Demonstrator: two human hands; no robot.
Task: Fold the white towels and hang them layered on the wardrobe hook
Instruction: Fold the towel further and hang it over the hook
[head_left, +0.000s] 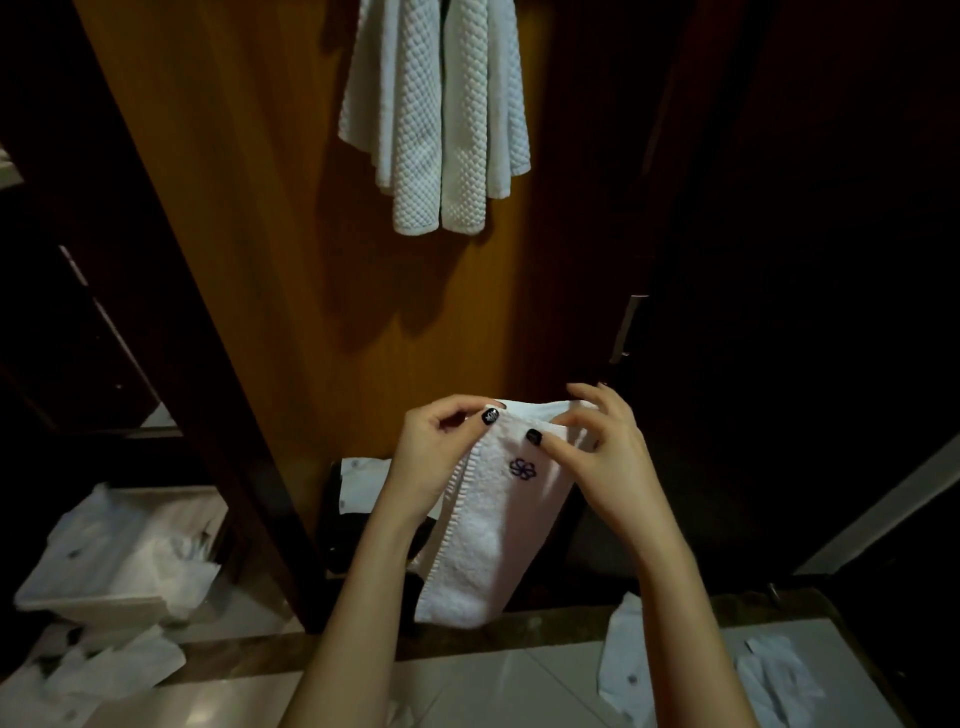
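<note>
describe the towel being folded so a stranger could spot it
On the wooden wardrobe panel, waffle-textured towels hang at the top. Below them, the left hand and right hand pinch the top of a narrow folded towel. Unlike those, it is smooth, with a small purple flower emblem.

Lower left: pale box (93, 607) heaped with white packets (140, 551), loose packets (119, 670) lying on the tile floor (493, 686) just beside it. Dark stone strip (249, 654) crossing the floor. Black bag (343, 535) at the foot of the wooden panel (260, 208), a white packet on top. Metal handle (626, 327) on the dark door at right. Further packets (623, 670) on the tiles, lower right.
</note>
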